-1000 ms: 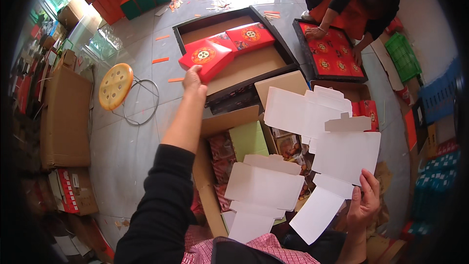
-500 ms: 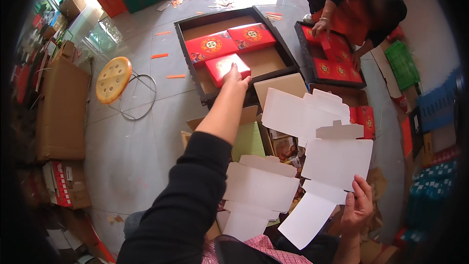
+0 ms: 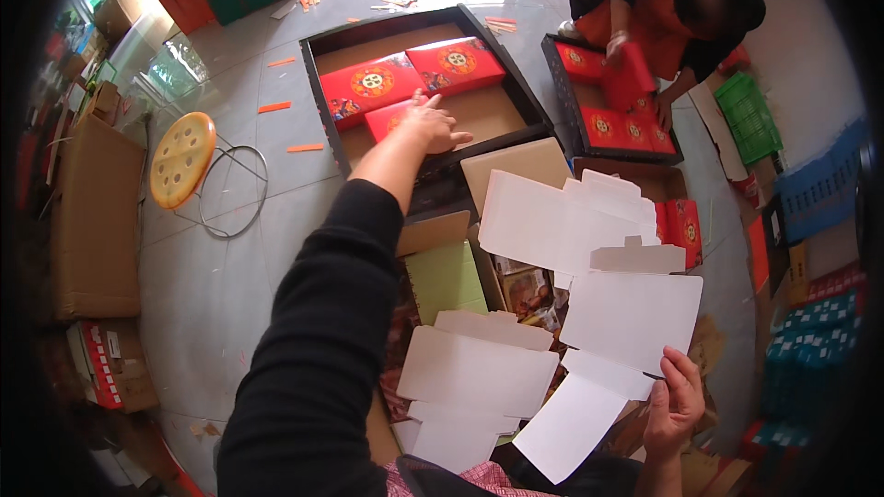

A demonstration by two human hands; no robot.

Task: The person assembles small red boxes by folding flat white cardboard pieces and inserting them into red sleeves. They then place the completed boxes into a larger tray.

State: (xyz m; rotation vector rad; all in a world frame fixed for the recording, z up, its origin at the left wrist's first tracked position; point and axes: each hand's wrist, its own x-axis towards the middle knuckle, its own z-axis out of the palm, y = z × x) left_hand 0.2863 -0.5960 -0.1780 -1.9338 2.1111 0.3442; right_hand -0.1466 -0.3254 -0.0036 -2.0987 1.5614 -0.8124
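Note:
My left hand, fingers spread, reaches over the black-rimmed tray. Beneath it lies a smaller red box, partly hidden by the hand; whether they touch I cannot tell. Two larger printed red boxes, one on the left and one on the right, lie side by side behind it. At lower right my right hand pinches the edge of an unfolded white carton blank. Another flat blank lies just beyond, and a third to the left, over open cartons.
Opposite, a person handles a red box above a second dark tray of red boxes. A yellow-topped stool stands left. Open cartons hold a pale green sheet and packets. A green crate is at right.
My left hand has loosened from the smaller red box, its fingers now spread. The view has shifted slightly. My right hand keeps hold of the blank; the other person has lifted a red box.

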